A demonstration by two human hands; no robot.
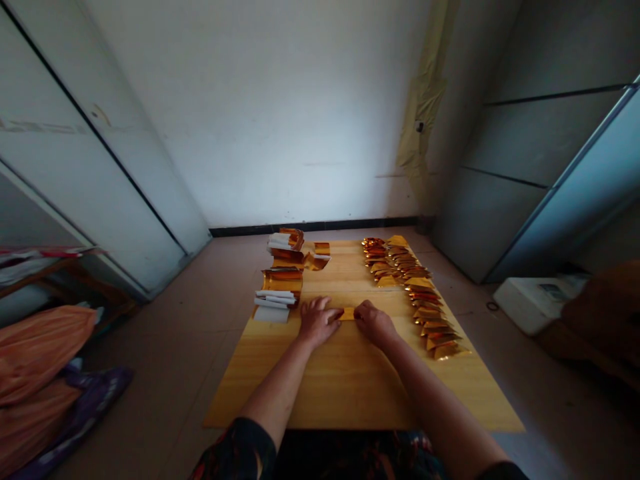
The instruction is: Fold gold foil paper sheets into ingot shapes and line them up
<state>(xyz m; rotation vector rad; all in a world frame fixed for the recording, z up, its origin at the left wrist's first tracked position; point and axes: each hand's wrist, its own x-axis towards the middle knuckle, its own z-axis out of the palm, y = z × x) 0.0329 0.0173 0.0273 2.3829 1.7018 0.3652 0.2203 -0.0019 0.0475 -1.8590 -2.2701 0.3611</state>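
The small gold foil piece (347, 313) lies flat on the wooden board (350, 393), caught between the two hands, and only a short strip of it shows in the gap. The left hand (317, 322) covers its left end and the right hand (375, 323) its right end. Both have their fingers bent down onto the foil and hold it against the wood. It is too small to tell whether the fingertips pinch an edge or only press it.

The piece's long axis runs left to right, across the person's front, so each hand has one end under it and neither is nearer than the other. Both forearms come up from the near edge of the board and converge on the piece, with the wrists low and the palms turned down.

Just beyond the left hand sits a stack of gold foil sheets (283, 281), with white sheets (273, 301) fanned at its near side. A further stack (287, 243) lies behind it. To the right of the right hand, a row of folded gold foil pieces (421, 300) runs along the board's right side, from the far edge toward the near one.
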